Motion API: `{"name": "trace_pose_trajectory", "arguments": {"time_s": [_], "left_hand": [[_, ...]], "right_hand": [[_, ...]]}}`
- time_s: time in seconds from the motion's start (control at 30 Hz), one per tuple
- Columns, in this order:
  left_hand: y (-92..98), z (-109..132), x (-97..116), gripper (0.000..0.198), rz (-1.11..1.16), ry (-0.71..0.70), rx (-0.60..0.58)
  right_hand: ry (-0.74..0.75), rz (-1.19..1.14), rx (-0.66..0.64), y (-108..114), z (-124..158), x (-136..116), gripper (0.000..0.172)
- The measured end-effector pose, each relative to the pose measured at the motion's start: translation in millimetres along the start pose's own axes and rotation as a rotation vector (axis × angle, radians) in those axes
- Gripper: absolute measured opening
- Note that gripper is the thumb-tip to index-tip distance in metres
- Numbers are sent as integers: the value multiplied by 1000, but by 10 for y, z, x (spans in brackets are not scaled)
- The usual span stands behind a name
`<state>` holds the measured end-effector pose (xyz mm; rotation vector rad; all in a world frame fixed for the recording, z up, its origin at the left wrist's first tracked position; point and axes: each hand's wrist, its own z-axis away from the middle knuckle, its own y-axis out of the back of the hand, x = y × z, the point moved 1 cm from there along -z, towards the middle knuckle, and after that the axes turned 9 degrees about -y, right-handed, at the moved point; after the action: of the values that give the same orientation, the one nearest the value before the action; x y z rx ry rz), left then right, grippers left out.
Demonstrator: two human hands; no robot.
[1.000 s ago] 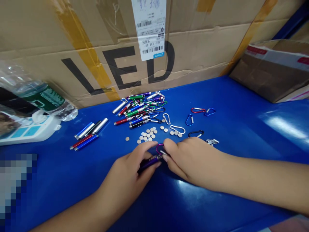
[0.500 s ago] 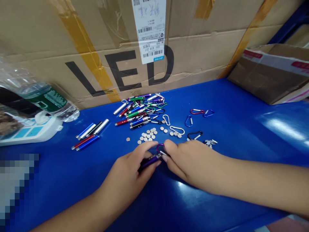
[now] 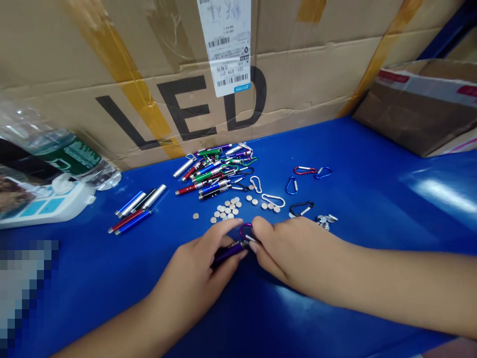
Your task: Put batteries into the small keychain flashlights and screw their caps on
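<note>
My left hand [image 3: 208, 253] is closed round a purple pen-shaped flashlight [image 3: 228, 253], its metal end pointing right. Pinched in my right hand [image 3: 286, 243] is a purple carabiner [image 3: 246, 229], whose curved end and silver gate show at the flashlight's tip. Whether the two are joined I cannot tell, since fingers cover part of them. Beyond my hands lie several button cells [image 3: 227, 208] and loose silver carabiners [image 3: 273, 200]. A black carabiner [image 3: 301, 208] and a few small metal pieces [image 3: 327, 220] rest near my right wrist.
A pile of coloured flashlights with carabiners [image 3: 216, 171] lies before a large cardboard box [image 3: 298, 64]. Several bare flashlight tubes [image 3: 134, 211] are on the left, near a power strip [image 3: 70, 204] and a water bottle [image 3: 78, 156]. An open carton [image 3: 402, 114] stands at right on the blue table [image 3: 372, 199].
The camera view has shifted slightly. Both hands keep the same hold on the flashlight and carabiner, with hardly any movement between them.
</note>
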<state>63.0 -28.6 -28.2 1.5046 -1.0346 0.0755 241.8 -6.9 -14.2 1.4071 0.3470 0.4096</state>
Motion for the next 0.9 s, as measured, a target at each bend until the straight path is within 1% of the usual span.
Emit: {"name": "trace_pose_trajectory", "arguments": {"time_s": [0.2,0.37,0.5,0.73,0.9], "left_hand": [[-32,25,-5,36,-63,-15,20],[-45,19,-5,37,-101,-17,-5],[-51,9,0,41,-110,-62,-19],[-38,28,46,43,-57,-83,-29],[-8,47,70,35,-57,-74,6]], "right_hand": [[18,-54,-18,-16,-15,-3,23],[36,-153,-16,-23,-13,16,20],[46,-231,-37,-2,3,56,21],[72,-206,-59,32,15,59,19],[49,-244,-25,22,25,15,21]]}}
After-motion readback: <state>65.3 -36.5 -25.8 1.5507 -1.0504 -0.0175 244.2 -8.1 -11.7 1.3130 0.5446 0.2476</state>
